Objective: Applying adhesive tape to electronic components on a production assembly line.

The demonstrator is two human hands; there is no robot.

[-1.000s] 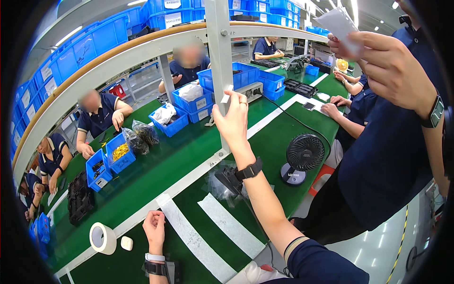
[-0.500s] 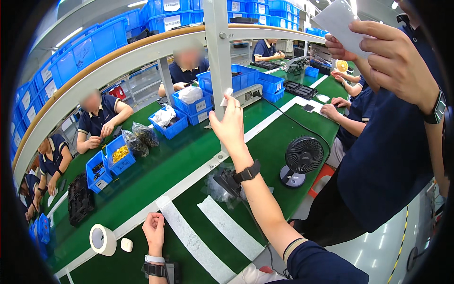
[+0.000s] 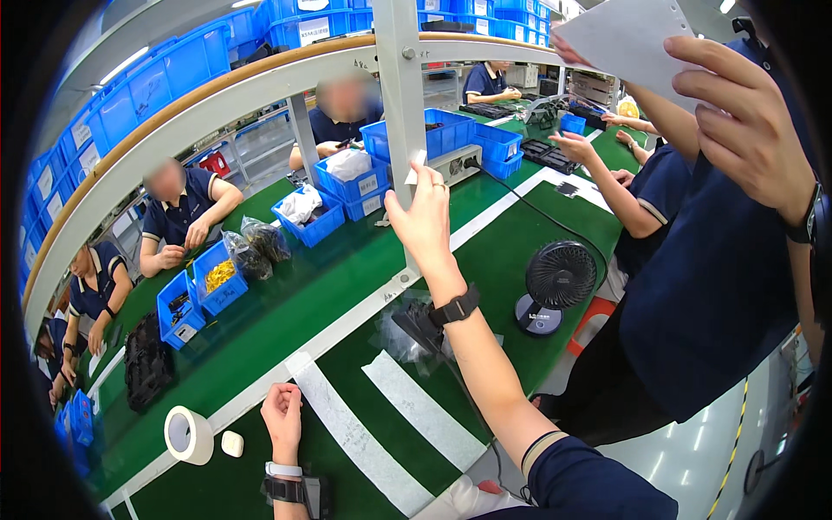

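Observation:
My right arm reaches up and forward to a white upright post. The fingertips of my right hand rest on a small white slip against that post; the fingers are stretched and the thumb stands apart. Low on the green table, my left hand lies with curled fingers, and whatever they may hold is hidden. Beside it runs a long pale strip, with a second pale strip to its right. A roll of cream tape and a small white rounded case lie left of my left hand.
A black fan stands right of my right forearm, near a dark device on clear plastic. Blue bins line the table beyond the rail. Close at right, another person's hand holds up a white sheet. Several people sit around.
The view has tilted slightly. My right hand stays at the slip on the post, and my left hand remains curled. The nearby person's sheet has shifted; a seated person at right has raised a hand.

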